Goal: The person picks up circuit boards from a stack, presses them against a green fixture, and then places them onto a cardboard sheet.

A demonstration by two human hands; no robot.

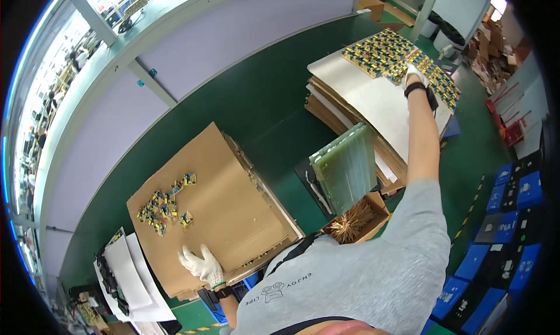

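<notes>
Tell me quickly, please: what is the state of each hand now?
Left hand: open, nothing visible in it, over the cardboard.
Right hand: at the small circuit boards; whether it grips one cannot be told.

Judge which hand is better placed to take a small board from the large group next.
Probably the right hand: it is at the large group, while the left hand is away over the brown cardboard, near the smaller cluster.

The room is bright, with soft shadows. A small white patch [498,6] at the upper right glows too strongly. The long, pale ledge [169,11] bends like a bow. Little yellow-and-black parts [156,208] look fuzzy. The corners are black.
</notes>
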